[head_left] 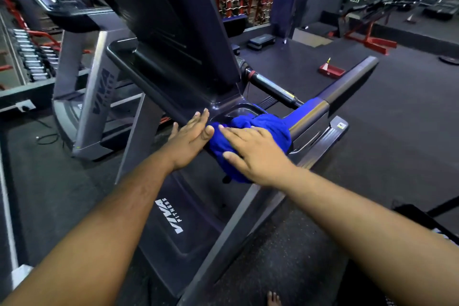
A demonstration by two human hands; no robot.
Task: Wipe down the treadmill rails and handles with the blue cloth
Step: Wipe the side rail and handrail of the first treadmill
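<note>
On the corner of the treadmill console (173, 40), the blue cloth (250, 129) lies bunched where the side handle (347, 82) starts. The right hand (258, 154) presses it with flat, spread fingers. The left hand (191, 139) rests beside it, fingers straight and together.

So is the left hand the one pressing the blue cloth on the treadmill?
No, the right hand lies flat on the blue cloth, while the left hand rests on the bare treadmill rail beside it.
</note>
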